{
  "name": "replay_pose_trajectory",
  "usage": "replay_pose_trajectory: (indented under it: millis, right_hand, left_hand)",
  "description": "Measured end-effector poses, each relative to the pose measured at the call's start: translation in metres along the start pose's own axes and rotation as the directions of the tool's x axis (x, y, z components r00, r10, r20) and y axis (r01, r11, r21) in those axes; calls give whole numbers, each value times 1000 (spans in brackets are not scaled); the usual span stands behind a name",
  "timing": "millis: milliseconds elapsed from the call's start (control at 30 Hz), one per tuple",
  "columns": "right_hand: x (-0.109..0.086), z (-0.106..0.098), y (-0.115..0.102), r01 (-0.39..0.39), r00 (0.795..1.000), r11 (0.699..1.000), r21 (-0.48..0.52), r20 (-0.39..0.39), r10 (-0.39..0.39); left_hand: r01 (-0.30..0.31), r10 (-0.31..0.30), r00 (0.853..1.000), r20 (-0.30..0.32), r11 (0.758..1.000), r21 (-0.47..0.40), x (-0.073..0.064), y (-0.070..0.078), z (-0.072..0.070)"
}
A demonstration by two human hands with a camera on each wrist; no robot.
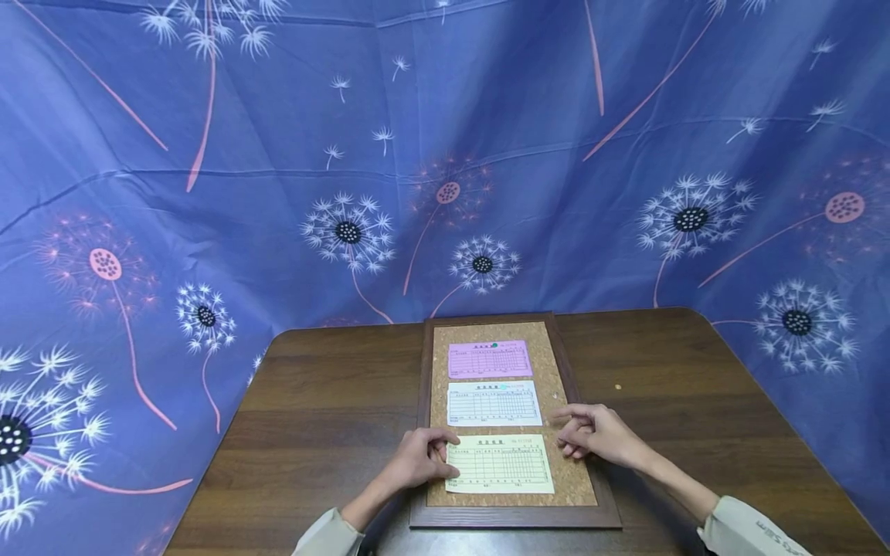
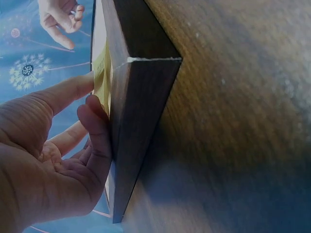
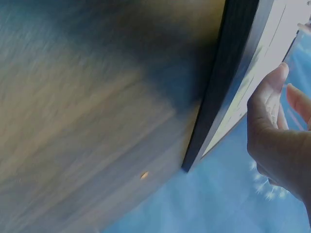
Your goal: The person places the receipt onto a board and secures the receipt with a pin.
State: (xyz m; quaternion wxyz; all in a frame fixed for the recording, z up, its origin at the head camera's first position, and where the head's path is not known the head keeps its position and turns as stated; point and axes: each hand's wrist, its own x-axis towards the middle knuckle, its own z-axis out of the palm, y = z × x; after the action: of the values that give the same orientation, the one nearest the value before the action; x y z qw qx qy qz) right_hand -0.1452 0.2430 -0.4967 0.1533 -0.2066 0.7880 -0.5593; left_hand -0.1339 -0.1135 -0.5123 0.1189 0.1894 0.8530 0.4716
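Observation:
A framed cork board (image 1: 580,490) lies on the table with three printed paper forms on it, one above another. The pink form (image 1: 487,363) has a green pin-like dot (image 1: 494,345) at its top; the pale blue one (image 1: 494,405) has a cyan dot (image 1: 504,387). My left hand (image 1: 417,457) touches the left edge of the pale yellow form (image 1: 501,467), thumb and index finger apart on it. In the left wrist view the other fingers (image 2: 87,155) bend loosely. Over the board's right side my right hand (image 1: 598,434) points its index finger left; nothing shows in it.
A tiny yellow piece (image 1: 618,387), too small to identify, lies on the brown table (image 1: 688,401) right of the board. Behind the table hangs a blue dandelion-print cloth (image 1: 556,193). The board's dark wooden frame (image 2: 138,87) stands raised above the tabletop.

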Motion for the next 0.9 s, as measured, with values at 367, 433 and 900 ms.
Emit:
replay_pose_trajectory:
  millis: [367, 433, 900]
  right_hand:
    - [0, -54, 3, 28, 991, 999, -30, -131, -32]
    - [-1, -64, 4, 11, 986, 1000, -15, -169, -14]
    - [-6, -124, 23, -65, 964, 996, 59, -253, 78]
  left_hand:
    - [-3, 3, 1000, 15, 999, 34, 1, -3, -1]
    - [-2, 1, 1000, 25, 1000, 32, 1, -4, -1]
    - [0, 5, 996, 88, 999, -52, 1, -17, -6]
